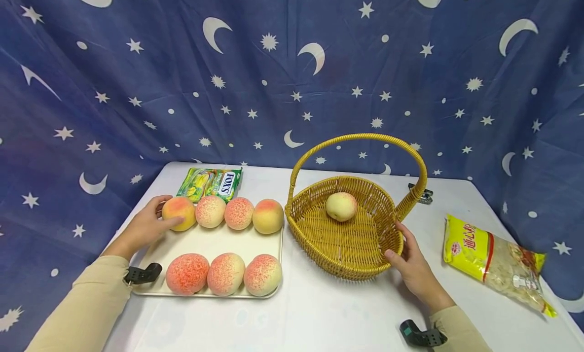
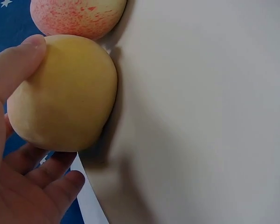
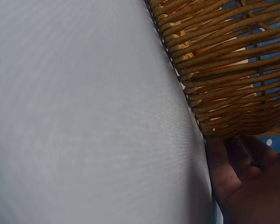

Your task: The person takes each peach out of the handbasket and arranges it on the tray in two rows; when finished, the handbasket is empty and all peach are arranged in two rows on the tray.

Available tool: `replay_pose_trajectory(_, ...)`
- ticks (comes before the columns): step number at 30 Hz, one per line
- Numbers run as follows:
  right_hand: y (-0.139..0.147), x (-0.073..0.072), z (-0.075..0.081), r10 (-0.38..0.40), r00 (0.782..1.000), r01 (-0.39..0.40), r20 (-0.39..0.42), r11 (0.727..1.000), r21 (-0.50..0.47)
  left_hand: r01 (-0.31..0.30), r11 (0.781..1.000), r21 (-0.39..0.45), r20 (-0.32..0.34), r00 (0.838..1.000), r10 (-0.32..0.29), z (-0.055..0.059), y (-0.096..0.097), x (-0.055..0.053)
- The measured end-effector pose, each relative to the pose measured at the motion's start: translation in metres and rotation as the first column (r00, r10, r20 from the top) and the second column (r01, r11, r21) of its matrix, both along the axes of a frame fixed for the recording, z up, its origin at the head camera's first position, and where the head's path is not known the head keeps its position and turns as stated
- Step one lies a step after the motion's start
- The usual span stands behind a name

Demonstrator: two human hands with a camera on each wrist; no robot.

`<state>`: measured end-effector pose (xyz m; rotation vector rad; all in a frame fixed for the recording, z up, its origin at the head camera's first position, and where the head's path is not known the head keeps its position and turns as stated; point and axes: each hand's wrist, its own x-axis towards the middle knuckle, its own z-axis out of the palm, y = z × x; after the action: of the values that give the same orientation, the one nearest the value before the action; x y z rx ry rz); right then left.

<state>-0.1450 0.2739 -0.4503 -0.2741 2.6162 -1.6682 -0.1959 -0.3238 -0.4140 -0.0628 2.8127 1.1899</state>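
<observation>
With thumb and fingers around it, my left hand (image 1: pixel 147 224) grips the yellow-orange peach (image 1: pixel 179 213) at the left end of the tray's back row. In the left wrist view, that hand's thumb (image 2: pixel 30 51) lies on the peach's side. The cream tray (image 1: pixel 219 242) carries two rows of peaches, several at the back and three pinkish ones (image 1: pixel 226 274) in front. My right hand (image 1: pixel 416 266) holds the right side of the yellow wicker basket (image 1: pixel 319 240). One pale peach (image 1: pixel 341 206) sits inside it, below the tall handle (image 1: pixel 358 137).
Behind the tray lies a green FOX'S candy packet (image 1: pixel 211 183). A yellow and clear bag of dried food (image 1: pixel 495 265) lies at the right. A small dark metallic object (image 1: pixel 424 196) is behind the basket. A starry blue cloth (image 1: pixel 274 73) hangs behind the white table (image 1: pixel 328 316).
</observation>
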Motion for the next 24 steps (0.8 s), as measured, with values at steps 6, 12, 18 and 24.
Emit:
replay_pose_trajectory(6, -0.001, 0.000, 0.000, 0.001, 1.000, -0.001, 0.004, 1.000, -0.005, -0.003, 1.000, -0.021, 0.015, 1.000, 0.003, 0.001, -0.001, -0.001)
replay_pose_trajectory(12, -0.002, 0.000, -0.001, 0.002, 1.000, -0.002, 0.002, 1.000, -0.006, 0.007, 0.999, -0.042, -0.016, 1.000, -0.007, 0.017, 0.003, 0.001)
replay_pose_trajectory(18, -0.001, -0.001, -0.001, 0.002, 1.000, -0.002, -0.001, 1.000, -0.004, 0.022, 0.999, -0.037, -0.177, 0.984, -0.028, 0.051, 0.033, 0.012)
replay_pose_trajectory(24, -0.001, -0.001, -0.001, -0.003, 1.000, 0.004, -0.004, 1.000, 0.008, 0.157, 0.987, 0.029, -0.314, 0.939, -0.140, 0.080, 0.075, 0.024)
